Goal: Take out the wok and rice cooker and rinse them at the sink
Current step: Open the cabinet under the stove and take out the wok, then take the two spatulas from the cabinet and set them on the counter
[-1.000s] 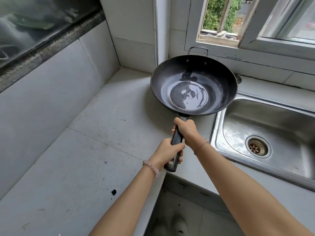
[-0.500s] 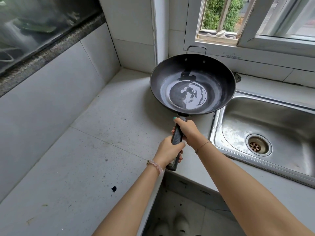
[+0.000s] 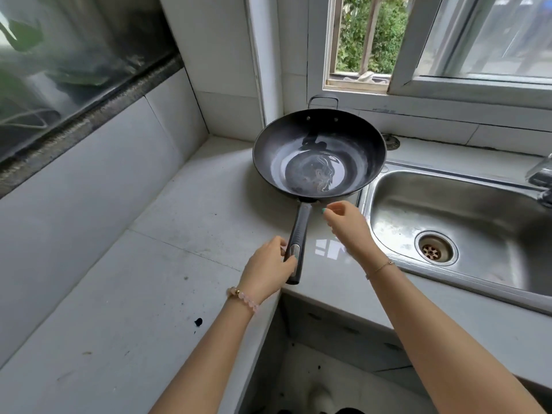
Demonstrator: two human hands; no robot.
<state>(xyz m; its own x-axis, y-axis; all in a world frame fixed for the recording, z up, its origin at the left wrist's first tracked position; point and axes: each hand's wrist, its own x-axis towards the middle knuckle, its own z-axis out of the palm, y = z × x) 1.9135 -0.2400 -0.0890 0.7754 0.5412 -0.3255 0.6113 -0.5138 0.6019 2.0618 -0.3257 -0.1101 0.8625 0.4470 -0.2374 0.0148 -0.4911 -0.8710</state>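
Far left: pale tiled surface (image 3: 149,279), with a small dark spot (image 3: 198,321) at 7 o'clock from the wok.

Left grip (image 3: 267,271): fingers and thumb are curled round the lower end of the wok's black handle (image 3: 301,225), closed on it. There is a bead bracelet (image 3: 243,298) at the wrist.

Wok (image 3: 319,153): dark and upright, and it appears to rest on the surface in the corner under the window (image 3: 367,37). The long handle points to 6 o'clock and a small loop handle (image 3: 323,99) sits at 12 o'clock on the rim. We note a glossy, wet-looking patch in the bottom.

Right grip (image 3: 348,228): at 5 o'clock from the wok, just beside the handle's upper end but apart from it. The fingers are loosely curled and hold nothing.

Sink (image 3: 463,210): steel, at 3 o'clock from the wok, whose rim reaches the sink's left edge. The drain (image 3: 436,251) is in the basin floor and the tap (image 3: 540,177) is at the far right.
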